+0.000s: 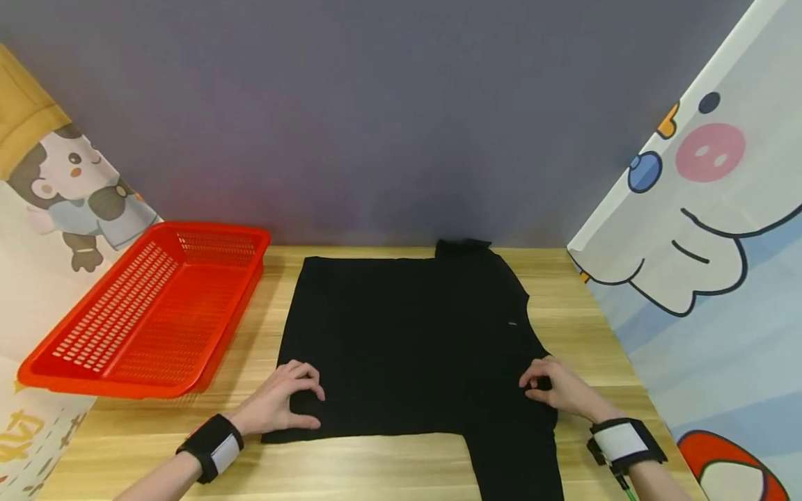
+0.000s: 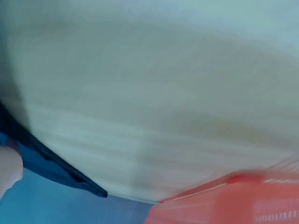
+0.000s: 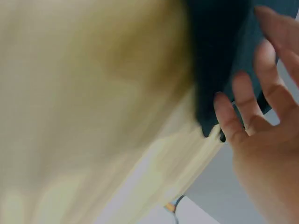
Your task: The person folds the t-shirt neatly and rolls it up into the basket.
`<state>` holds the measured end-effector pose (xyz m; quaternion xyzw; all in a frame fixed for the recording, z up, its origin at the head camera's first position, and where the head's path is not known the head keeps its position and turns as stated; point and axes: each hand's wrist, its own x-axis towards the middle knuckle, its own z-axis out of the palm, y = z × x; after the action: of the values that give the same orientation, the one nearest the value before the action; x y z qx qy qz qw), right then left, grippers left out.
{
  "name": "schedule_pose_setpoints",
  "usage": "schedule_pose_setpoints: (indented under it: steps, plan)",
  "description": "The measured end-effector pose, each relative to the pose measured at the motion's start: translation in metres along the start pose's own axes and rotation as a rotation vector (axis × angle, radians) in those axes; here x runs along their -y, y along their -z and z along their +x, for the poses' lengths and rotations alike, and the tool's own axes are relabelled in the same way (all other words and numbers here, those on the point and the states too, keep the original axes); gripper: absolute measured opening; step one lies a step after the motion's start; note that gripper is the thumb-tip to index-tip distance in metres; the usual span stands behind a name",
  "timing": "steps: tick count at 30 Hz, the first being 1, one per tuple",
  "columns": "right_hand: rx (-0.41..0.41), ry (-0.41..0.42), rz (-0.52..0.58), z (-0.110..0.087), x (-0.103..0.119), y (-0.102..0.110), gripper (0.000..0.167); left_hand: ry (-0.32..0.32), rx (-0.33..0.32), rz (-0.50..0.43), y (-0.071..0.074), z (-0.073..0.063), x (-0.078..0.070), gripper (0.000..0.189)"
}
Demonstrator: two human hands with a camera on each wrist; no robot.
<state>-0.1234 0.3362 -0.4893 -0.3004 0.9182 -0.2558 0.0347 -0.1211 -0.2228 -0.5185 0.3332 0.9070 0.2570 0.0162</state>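
A black long-sleeved top (image 1: 401, 334) lies flat and sideways on the wooden table, its neck end to the right and one sleeve (image 1: 516, 463) running down toward the front edge. A small light mark (image 1: 512, 323) shows near the neck. Over the lower left corner of the cloth is my left hand (image 1: 285, 396), thumb and fingers curved with a gap between them. My right hand (image 1: 554, 386) is at the shoulder by the right edge, fingers loosely bent. In the right wrist view its fingers (image 3: 250, 100) are spread beside the dark fabric (image 3: 217, 60), pinching nothing visible.
A red plastic basket (image 1: 216, 348) with slotted walls stands on the left of the table (image 1: 351, 466). Behind rises a grey panel (image 1: 376, 125). Cartoon-printed sheets (image 1: 708, 209) flank both sides. Each wrist wears a black strap (image 1: 213, 445).
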Motion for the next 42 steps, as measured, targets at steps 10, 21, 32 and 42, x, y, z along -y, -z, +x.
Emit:
schedule_pose_setpoints:
  steps: [10,21,32,42]
  plan:
    - [-0.059,0.070,-0.030,-0.055,0.001,-0.011,0.052,-0.232,0.020,0.216,0.016,-0.042,-0.005,0.034]
    - [-0.208,0.117,-0.053,-0.068,0.001,-0.025,0.050,-0.469,-0.160,0.261,0.013,-0.057,0.008,0.035]
    - [-0.273,0.128,-0.083,-0.068,0.010,-0.034,0.049,-0.213,-0.184,0.093,0.014,-0.068,0.003,0.031]
    - [-0.267,0.097,0.008,-0.065,0.017,-0.036,0.037,-0.003,-0.096,-0.155,0.020,-0.066,0.001,0.024]
